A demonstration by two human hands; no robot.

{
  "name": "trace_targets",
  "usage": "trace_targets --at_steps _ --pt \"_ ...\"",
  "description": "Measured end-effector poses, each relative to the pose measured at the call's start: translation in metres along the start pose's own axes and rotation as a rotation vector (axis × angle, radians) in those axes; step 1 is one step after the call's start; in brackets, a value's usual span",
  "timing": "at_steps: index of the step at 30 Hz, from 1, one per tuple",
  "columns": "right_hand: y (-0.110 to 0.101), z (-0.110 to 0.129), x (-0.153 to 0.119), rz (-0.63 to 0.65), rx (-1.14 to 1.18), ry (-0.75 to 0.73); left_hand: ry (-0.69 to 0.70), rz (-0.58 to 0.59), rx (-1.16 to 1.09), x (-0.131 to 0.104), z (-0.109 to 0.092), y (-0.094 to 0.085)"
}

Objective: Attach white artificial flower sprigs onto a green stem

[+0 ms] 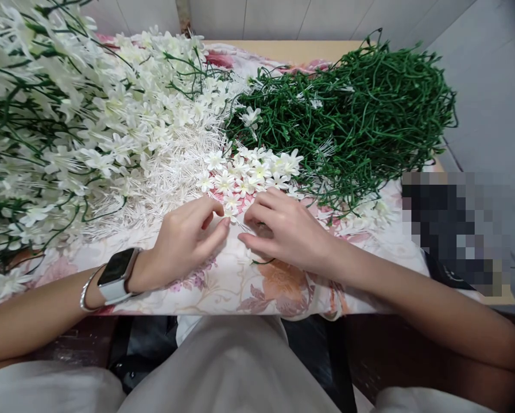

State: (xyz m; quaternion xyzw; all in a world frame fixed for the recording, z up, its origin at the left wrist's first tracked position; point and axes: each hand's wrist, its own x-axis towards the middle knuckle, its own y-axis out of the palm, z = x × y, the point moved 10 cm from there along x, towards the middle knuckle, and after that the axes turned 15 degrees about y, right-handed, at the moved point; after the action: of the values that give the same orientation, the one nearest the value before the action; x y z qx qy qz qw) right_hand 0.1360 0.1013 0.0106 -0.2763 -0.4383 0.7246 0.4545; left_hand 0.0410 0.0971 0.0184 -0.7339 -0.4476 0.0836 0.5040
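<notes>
My left hand (192, 241), with a watch (118, 267) and a bracelet at its wrist, is at the table's front edge, fingers curled, thumb and fingertips close to a small white flower (231, 215). Facing it, my right hand (283, 229) has its fingers bent round something small and thin, partly hidden; a bit of green stem (262, 262) shows beneath it. Just beyond both hands lies a loose cluster of white blossoms (257, 170). A bed of thin white stamens (175, 166) spreads behind my left hand.
Finished-looking white flowers on green stems (68, 126) are heaped high at the left. A big pile of green stems (360, 109) fills the back right. The floral tablecloth (145, 244) covers the table. A blurred dark object (438, 218) is at the right edge.
</notes>
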Motion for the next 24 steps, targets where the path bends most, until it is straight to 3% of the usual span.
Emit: trace_targets --at_steps 3,6,10,16,24 --pt "0.000 0.001 -0.001 -0.013 0.057 -0.041 0.062 0.104 0.218 0.003 -0.001 0.006" --pt "-0.017 -0.002 -0.002 -0.097 0.109 -0.039 0.075 0.157 0.229 0.003 0.003 0.015" --pt "-0.025 -0.008 -0.001 -0.072 0.169 0.066 0.086 0.119 0.085 0.005 0.004 0.015" --pt "-0.024 0.019 -0.010 -0.166 0.087 -0.208 0.036 0.023 -0.200 0.007 0.007 0.008" --pt "-0.036 0.028 -0.020 -0.320 0.067 -0.315 -0.217 -0.017 -0.461 -0.002 0.031 0.017"
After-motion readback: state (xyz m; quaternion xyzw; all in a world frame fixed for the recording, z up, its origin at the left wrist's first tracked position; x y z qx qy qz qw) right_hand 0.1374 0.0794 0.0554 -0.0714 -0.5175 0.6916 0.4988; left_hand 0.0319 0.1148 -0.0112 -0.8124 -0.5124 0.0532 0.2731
